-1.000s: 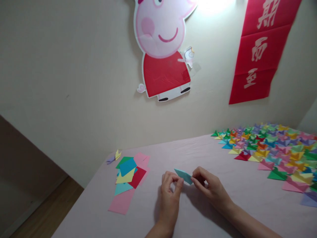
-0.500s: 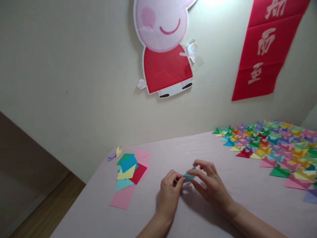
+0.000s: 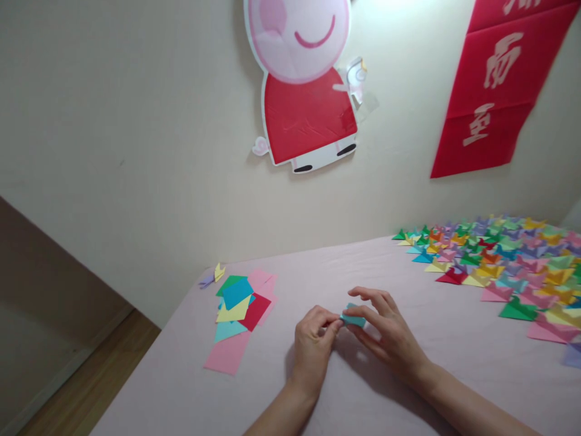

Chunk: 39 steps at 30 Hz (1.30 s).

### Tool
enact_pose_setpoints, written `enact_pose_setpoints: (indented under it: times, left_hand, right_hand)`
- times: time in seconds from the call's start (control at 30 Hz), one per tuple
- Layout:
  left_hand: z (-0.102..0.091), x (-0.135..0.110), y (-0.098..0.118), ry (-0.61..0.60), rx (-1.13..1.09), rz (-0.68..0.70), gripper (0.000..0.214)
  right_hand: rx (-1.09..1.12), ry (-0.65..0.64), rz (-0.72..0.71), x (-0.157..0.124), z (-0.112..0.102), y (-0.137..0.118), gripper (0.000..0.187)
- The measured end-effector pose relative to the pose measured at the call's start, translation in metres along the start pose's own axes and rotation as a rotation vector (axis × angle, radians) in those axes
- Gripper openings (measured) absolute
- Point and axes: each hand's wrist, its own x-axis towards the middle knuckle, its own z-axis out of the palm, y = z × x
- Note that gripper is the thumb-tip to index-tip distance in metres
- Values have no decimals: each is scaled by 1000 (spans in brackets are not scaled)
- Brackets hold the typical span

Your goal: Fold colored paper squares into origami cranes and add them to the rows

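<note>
A small folded piece of turquoise paper (image 3: 354, 317) is held just above the table, in the middle of the near side. My left hand (image 3: 314, 342) pinches its left corner between thumb and forefinger. From the right, my right hand (image 3: 389, 332) has its thumb under the paper and a finger over it, with the forefinger raised and curved above. The fingers cover part of the folds. To the left of my hands lies a loose pile of coloured paper sheets, among them a red sheet (image 3: 256, 312), a yellow sheet (image 3: 233, 310) and a pink sheet (image 3: 227, 353).
Rows of folded paper figures (image 3: 517, 309) in many colours cover the table's right side. Two small folded pieces, one yellow (image 3: 219, 272) and one purple (image 3: 207, 280), lie at the far left corner. Behind the pink-covered table (image 3: 313, 275) rises a wall with a cartoon pig cutout (image 3: 308, 118) and red banner.
The turquoise paper has turned so that more of its flat face shows, and it sits slightly farther right. My view has tilted down a little. Both hands stay at the paper.
</note>
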Motion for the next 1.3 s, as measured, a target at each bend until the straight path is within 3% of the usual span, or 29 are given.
enact_pose_setpoints:
  times: [0.5, 0.77, 1.0, 1.3]
  left_hand:
    - [3, 0, -1, 21, -48, -9, 14]
    - [6, 0, -6, 17, -81, -58, 13]
    - [7, 1, -9, -17, -124, -138, 19]
    - [5, 2, -6, 6, -21, -85, 22]
  right_hand:
    - [125, -62, 99, 1, -1, 0, 11]
    - [459, -127, 312, 3, 4, -3, 11]
    - [551, -158, 512, 5, 6, -4, 20]
    - [580, -226, 533, 3, 8, -6, 19]
